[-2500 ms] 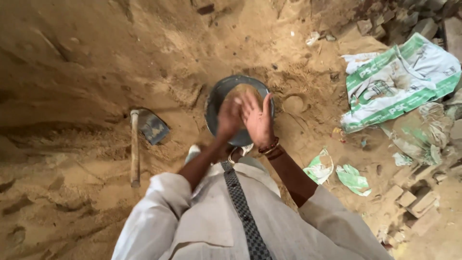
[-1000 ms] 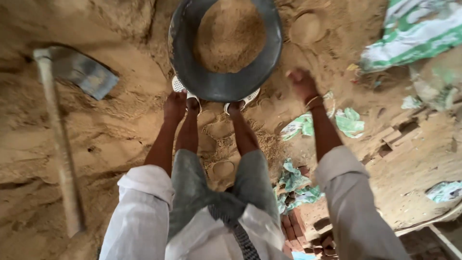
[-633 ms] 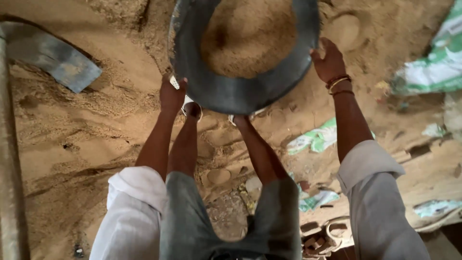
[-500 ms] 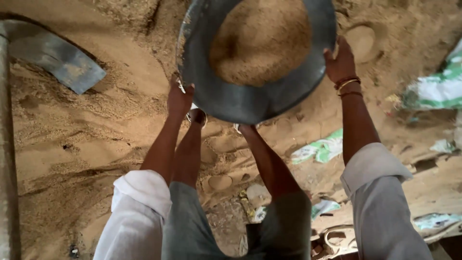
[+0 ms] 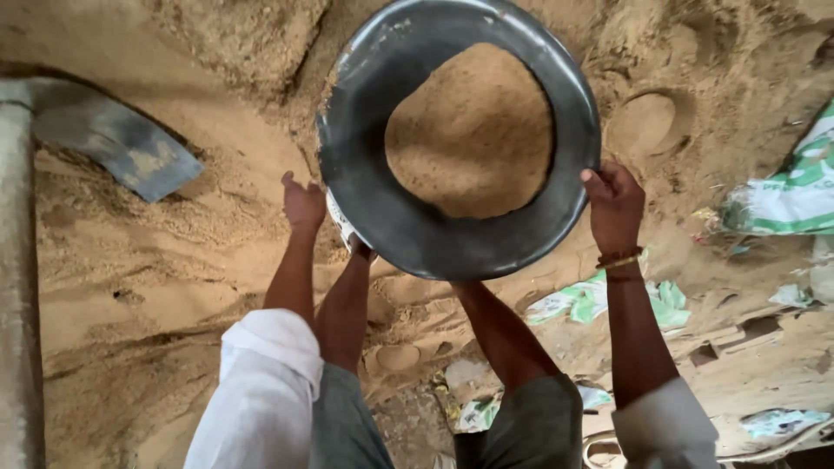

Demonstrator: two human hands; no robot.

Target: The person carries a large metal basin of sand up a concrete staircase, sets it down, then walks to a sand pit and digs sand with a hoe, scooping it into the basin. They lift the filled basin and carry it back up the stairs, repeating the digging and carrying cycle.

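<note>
Head view, near to far: I see the right hand (image 5: 615, 207) gripping the right rim of the round dark metal pan heaped with sand (image 5: 459, 139). The left hand (image 5: 303, 201) sits just beside the left rim, fingers loose; contact I can't tell. Pan is held between both hands, above the sandy ground (image 5: 130, 287), grey-bladed hoe (image 5: 122, 152) lying far left.

A hoe blade (image 5: 122, 152) on its pale handle (image 5: 17, 260) lay on the sand left of the hands. Torn green-and-white sacks (image 5: 795, 187) and scraps (image 5: 599, 300) littered the ground to their right.
</note>
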